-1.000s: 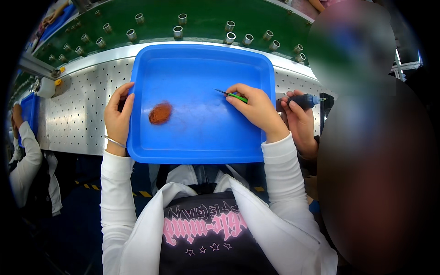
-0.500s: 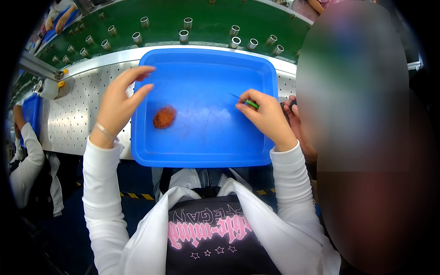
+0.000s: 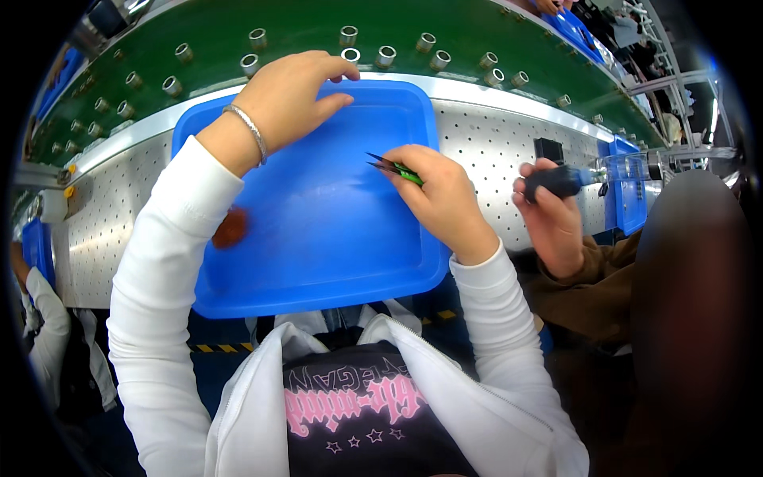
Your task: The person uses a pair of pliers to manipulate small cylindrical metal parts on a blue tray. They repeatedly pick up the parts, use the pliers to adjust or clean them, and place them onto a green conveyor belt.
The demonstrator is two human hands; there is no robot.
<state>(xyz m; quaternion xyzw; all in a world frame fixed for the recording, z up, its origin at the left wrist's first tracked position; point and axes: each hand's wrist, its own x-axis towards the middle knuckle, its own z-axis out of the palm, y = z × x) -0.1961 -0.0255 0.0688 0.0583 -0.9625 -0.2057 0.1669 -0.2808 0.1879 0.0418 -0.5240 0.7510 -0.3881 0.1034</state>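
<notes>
My left hand point(image 3: 290, 99) is stretched over the far side of the blue tray point(image 3: 318, 300), thumb and fingers apart, with nothing in it. Its fingertips hang near the tray's far rim, close to a metal ring point(image 3: 350, 56) on the green belt. Over the right part of the tray, my right hand point(image 3: 441, 199) is closed around dark-tipped tweezers point(image 3: 407, 172) with green on them. Their tips point left and stand slightly apart, with nothing visible between them. A reddish-brown fibrous clump point(image 3: 230, 229) lies in the tray's left part, partly covered by my left sleeve.
Several metal rings stand upright along the green belt point(image 3: 222, 40) beyond the tray. The tray rests on a perforated metal table point(image 3: 485, 151). At right, another person's hand point(image 3: 556, 226) holds a black cylindrical object point(image 3: 556, 184). A small black box point(image 3: 548, 150) lies behind that hand.
My left hand has moved right and farther away, toward the belt. The tweezers remain in my right hand, their two tips now showing. The view has turned right, revealing more of the neighbour's place.
</notes>
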